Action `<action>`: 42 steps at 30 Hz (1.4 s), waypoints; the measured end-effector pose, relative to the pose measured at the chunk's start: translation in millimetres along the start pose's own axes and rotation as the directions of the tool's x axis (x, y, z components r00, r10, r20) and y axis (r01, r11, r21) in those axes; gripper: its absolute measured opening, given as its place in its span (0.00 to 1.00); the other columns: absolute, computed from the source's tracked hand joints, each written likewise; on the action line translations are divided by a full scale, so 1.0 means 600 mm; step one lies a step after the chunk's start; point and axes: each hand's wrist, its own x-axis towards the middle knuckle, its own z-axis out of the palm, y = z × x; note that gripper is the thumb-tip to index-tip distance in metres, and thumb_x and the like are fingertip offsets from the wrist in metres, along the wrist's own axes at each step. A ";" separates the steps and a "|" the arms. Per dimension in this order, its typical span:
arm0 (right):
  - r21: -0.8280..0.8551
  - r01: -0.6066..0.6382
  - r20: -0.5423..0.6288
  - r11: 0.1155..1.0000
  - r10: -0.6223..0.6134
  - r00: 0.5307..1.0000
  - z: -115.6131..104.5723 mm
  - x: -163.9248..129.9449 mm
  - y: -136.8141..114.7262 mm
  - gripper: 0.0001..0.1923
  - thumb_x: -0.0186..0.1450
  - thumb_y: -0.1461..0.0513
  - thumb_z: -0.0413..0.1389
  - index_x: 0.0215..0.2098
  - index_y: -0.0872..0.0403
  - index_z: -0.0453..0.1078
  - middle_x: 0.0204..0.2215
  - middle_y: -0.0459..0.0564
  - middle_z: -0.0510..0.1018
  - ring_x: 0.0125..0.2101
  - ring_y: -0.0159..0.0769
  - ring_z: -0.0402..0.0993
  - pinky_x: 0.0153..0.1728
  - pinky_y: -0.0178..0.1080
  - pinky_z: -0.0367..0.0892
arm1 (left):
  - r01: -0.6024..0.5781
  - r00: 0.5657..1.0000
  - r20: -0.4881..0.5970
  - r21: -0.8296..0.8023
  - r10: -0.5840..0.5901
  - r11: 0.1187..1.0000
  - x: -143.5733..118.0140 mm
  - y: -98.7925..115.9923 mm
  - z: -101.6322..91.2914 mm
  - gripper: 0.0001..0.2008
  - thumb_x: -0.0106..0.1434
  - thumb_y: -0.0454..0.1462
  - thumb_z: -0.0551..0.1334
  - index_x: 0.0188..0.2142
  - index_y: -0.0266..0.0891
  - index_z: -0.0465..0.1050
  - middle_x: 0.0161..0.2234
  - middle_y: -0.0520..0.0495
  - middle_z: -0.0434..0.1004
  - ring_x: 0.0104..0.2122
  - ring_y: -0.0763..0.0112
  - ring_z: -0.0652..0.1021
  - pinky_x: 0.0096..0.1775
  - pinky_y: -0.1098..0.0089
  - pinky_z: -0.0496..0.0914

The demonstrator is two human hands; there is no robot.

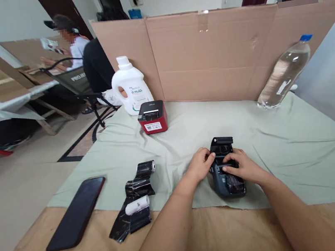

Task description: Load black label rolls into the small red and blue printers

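Note:
A dark portable label printer (220,186) lies on the green cloth in front of me, its black lid (221,140) raised at the far end. My left hand (201,163) is at its left side, thumb and curled fingers pressed against the edge near the hinge. Over the opened compartment is my right hand (241,167), fingers bent into it and touching parts inside. What those fingertips hold is partly hidden. Shiny dark film shows in the printer's near end. Left of my arms, a crumpled strip of black ribbon (138,185) carries a small white roll (137,205).
A black slab-like device (76,214) lies at the left edge. Farther back stand a red-and-black box-shaped printer (154,123) and a white detergent jug (132,84). A large water bottle (285,72) leans on the cardboard screen (207,56). Another person (79,50) sits at the far left.

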 end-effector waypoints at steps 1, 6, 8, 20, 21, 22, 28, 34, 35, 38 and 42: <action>0.006 0.010 0.013 1.000 -0.010 1.000 -0.001 0.000 -0.001 0.13 0.55 0.53 0.61 0.35 0.50 0.76 0.43 0.53 0.75 0.51 0.49 0.67 0.52 0.51 0.62 | 0.004 1.000 -0.002 0.018 -0.004 1.000 0.000 -0.001 0.000 0.13 0.64 0.44 0.54 0.29 0.38 0.65 0.31 0.48 0.70 0.34 0.68 0.71 0.39 0.66 0.67; 0.003 0.032 0.031 0.999 -0.032 0.999 0.005 0.002 0.009 0.13 0.54 0.51 0.61 0.34 0.48 0.78 0.41 0.52 0.77 0.45 0.49 0.70 0.48 0.51 0.64 | 0.111 0.992 0.071 -0.123 -0.103 0.986 -0.003 -0.001 0.003 0.18 0.62 0.45 0.58 0.49 0.38 0.65 0.37 0.47 0.75 0.34 0.69 0.74 0.37 0.69 0.67; 0.018 0.028 0.027 0.999 -0.028 0.999 0.009 0.004 0.014 0.13 0.54 0.50 0.60 0.32 0.48 0.77 0.37 0.52 0.77 0.43 0.49 0.71 0.46 0.50 0.64 | 0.140 0.988 0.079 -0.111 -0.131 0.984 -0.004 0.000 0.002 0.20 0.62 0.44 0.58 0.51 0.38 0.65 0.36 0.47 0.76 0.33 0.69 0.74 0.36 0.70 0.67; -0.097 0.106 -0.198 0.990 -0.123 0.972 0.028 -0.013 0.004 0.15 0.60 0.49 0.55 0.36 0.51 0.70 0.49 0.58 0.69 0.57 0.53 0.59 0.54 0.57 0.59 | 0.171 0.983 0.070 -0.034 -0.169 0.985 0.005 -0.007 0.003 0.04 0.62 0.37 0.56 0.34 0.39 0.66 0.27 0.54 0.68 0.28 0.73 0.69 0.34 0.73 0.65; -0.141 0.117 -0.222 0.983 -0.147 0.964 0.029 -0.016 0.002 0.15 0.61 0.49 0.55 0.37 0.51 0.70 0.51 0.59 0.68 0.59 0.54 0.56 0.55 0.58 0.57 | 0.175 0.982 0.072 -0.037 -0.172 0.984 0.005 -0.008 0.003 0.04 0.62 0.37 0.56 0.34 0.39 0.66 0.26 0.55 0.68 0.28 0.73 0.69 0.34 0.73 0.65; -0.181 0.132 -0.237 0.975 -0.173 0.956 0.029 -0.018 0.000 0.15 0.61 0.49 0.55 0.37 0.51 0.69 0.54 0.59 0.66 0.61 0.55 0.53 0.57 0.59 0.56 | 0.180 0.981 0.074 -0.041 -0.177 0.983 0.004 -0.008 0.003 0.04 0.62 0.37 0.56 0.34 0.39 0.66 0.26 0.55 0.68 0.27 0.73 0.69 0.34 0.73 0.65; -0.272 0.183 -0.296 0.945 -0.263 0.918 0.020 -0.028 -0.018 0.14 0.65 0.50 0.50 0.38 0.51 0.66 0.60 0.60 0.62 0.64 0.54 0.50 0.58 0.60 0.55 | 0.140 0.988 0.085 -0.128 -0.129 0.982 0.000 -0.003 -0.001 0.14 0.65 0.42 0.55 0.47 0.40 0.67 0.31 0.52 0.74 0.30 0.72 0.72 0.36 0.72 0.67; -0.226 0.165 -0.463 0.960 -0.255 0.849 0.007 -0.052 -0.062 0.18 0.65 0.47 0.49 0.42 0.50 0.64 0.60 0.62 0.62 0.64 0.56 0.52 0.58 0.61 0.52 | 0.195 0.978 0.077 -0.041 -0.191 0.980 0.000 0.004 -0.007 0.19 0.69 0.46 0.49 0.43 0.37 0.73 0.30 0.48 0.76 0.33 0.68 0.75 0.39 0.71 0.68; -0.192 0.159 -0.481 0.968 -0.234 0.845 0.005 -0.057 -0.074 0.17 0.65 0.47 0.50 0.43 0.50 0.64 0.60 0.62 0.63 0.62 0.56 0.55 0.58 0.61 0.54 | 0.212 0.975 0.076 -0.029 -0.210 0.977 0.001 0.003 -0.006 0.19 0.68 0.45 0.50 0.44 0.36 0.73 0.31 0.47 0.76 0.34 0.68 0.75 0.40 0.70 0.69; 0.028 0.176 -0.449 0.984 -0.145 0.882 0.006 -0.064 -0.115 0.17 0.63 0.48 0.54 0.44 0.48 0.64 0.51 0.58 0.72 0.50 0.50 0.71 0.47 0.53 0.67 | 0.243 0.969 0.044 -0.019 -0.242 0.970 0.005 -0.001 -0.004 0.19 0.67 0.45 0.52 0.49 0.37 0.71 0.36 0.45 0.78 0.38 0.66 0.76 0.43 0.69 0.69; 0.424 0.197 -0.229 0.884 -0.105 0.968 0.039 -0.047 -0.196 0.14 0.61 0.51 0.57 0.41 0.48 0.64 0.37 0.50 0.77 0.39 0.42 0.76 0.37 0.43 0.72 | 0.254 0.967 0.067 -0.131 -0.247 0.958 0.007 -0.008 0.000 0.17 0.65 0.44 0.57 0.47 0.37 0.72 0.40 0.43 0.78 0.41 0.63 0.76 0.46 0.66 0.68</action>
